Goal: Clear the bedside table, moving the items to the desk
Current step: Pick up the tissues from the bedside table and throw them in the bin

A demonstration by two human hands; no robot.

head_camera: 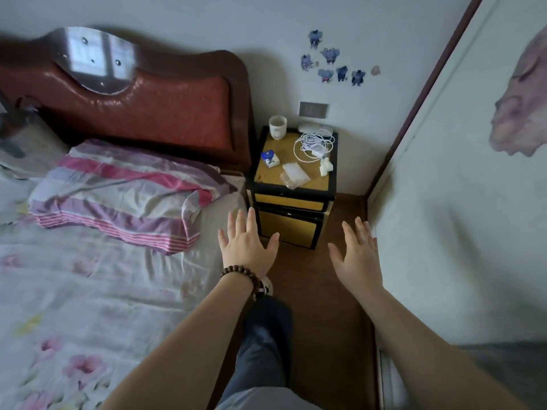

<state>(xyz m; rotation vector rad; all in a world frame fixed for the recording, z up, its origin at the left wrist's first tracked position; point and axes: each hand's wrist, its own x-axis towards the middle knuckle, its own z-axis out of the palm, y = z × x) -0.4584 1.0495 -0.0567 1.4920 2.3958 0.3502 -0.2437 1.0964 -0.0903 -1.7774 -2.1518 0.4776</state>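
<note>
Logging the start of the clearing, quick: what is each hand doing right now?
Left hand: open, fingers spread, holding nothing, short of the bedside table.
Right hand: open, fingers spread, holding nothing.

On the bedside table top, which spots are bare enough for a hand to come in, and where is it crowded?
Bare wood on the bedside table lies along its left edge, from below the cup past the blue packet to the front-left corner. The right and back are crowded: coiled white cable, tissue, clear bag.
</note>
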